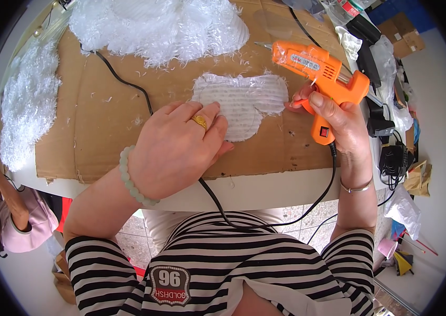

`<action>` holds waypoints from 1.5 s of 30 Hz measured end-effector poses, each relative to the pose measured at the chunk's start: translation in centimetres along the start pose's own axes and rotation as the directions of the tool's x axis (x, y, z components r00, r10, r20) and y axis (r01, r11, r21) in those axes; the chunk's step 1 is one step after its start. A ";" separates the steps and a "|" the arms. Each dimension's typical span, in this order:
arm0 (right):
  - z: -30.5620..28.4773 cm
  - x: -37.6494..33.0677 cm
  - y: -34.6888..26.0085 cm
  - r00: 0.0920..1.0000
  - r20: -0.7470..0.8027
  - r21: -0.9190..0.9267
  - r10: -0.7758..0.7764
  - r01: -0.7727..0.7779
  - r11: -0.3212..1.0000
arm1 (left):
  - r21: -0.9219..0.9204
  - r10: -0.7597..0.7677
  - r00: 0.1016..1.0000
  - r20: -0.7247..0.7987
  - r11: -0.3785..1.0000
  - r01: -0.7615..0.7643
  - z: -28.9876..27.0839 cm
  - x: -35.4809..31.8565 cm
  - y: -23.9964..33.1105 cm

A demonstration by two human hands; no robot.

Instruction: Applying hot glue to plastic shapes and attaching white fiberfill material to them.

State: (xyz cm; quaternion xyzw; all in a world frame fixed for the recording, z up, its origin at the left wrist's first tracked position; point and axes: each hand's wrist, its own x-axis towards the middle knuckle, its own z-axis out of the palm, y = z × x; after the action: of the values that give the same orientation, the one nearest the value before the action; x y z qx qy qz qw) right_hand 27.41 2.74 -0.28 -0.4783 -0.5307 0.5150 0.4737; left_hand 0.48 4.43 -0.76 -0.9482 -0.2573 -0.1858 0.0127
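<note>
An orange hot glue gun (322, 73) is gripped by my right hand (345, 118), with fingers around the handle and near the trigger. Its metal nozzle points up and to the left, above the cardboard. A small, flat white fabric piece (241, 105) with shaggy edges lies on the cardboard, its woven backing facing up. My left hand (181, 142) is bent over the left part of this piece, fingertips pressed on it and thumb at its lower edge. Part of the piece is hidden beneath that hand. The glue gun's black cord loops down past the table edge.
A brown cardboard sheet (102, 137) covers the white table. Shaggy white fabric (165, 26) lies at the back, and more (31, 105) at the left. A black cable (123, 79) crosses the cardboard. Clutter lines the right edge. Another person in pink (25, 224) is at far left.
</note>
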 end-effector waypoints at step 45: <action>3.5 0.5 -2.2 0.976 0.179 -0.555 0.121 -0.001 0.832 | 0.030 0.030 0.995 -0.093 0.999 -0.027 0.8 -0.8 -0.4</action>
State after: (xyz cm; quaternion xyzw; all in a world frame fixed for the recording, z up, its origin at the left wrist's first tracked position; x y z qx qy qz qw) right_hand 23.85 2.93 1.81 -0.5550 -0.6870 0.4020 0.2415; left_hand -0.09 4.48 -1.82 -0.9417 -0.2456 -0.2262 0.0410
